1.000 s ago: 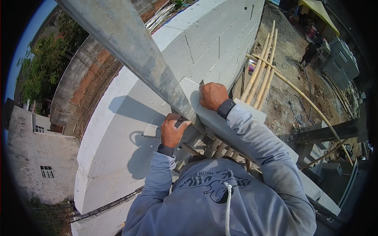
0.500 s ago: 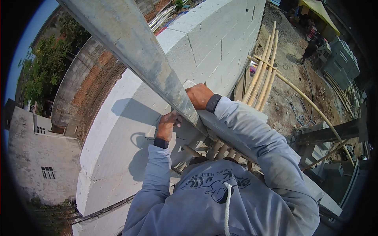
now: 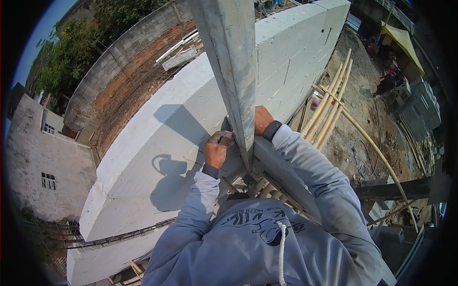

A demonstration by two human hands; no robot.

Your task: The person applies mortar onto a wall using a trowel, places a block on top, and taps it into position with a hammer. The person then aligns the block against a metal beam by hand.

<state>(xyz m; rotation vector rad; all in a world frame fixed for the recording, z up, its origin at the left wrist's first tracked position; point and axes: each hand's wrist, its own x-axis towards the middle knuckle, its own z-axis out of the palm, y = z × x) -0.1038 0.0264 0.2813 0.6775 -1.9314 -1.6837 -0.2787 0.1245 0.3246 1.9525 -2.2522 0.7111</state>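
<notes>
A tall grey metal post [image 3: 232, 66] rises between my two hands, its lower end near the corner of the pale block wall [image 3: 191, 124]. My left hand [image 3: 217, 149] is at the post's left side, fingers curled and pressed together. What they pinch is too small to make out. A small dark edge shows just above those fingers, against the post. On the other side, my right hand [image 3: 263, 121] is close against the post, its fingers hidden behind it. Shadows of the post and of my head and arm fall on the wall.
Bamboo poles [image 3: 334, 97] lean at the right, with one long pole [image 3: 377, 138] slanting across. Wooden slats [image 3: 267, 188] lie below the post. Stacked grey blocks [image 3: 420, 105] and a yellow canopy [image 3: 403, 43] stand on the ground far below. A brick wall [image 3: 121, 74] runs behind at left.
The post appears more upright in view, and the whole scene has shifted as my head turned. Both hands remain beside the post, the left one with fingers drawn closer together.
</notes>
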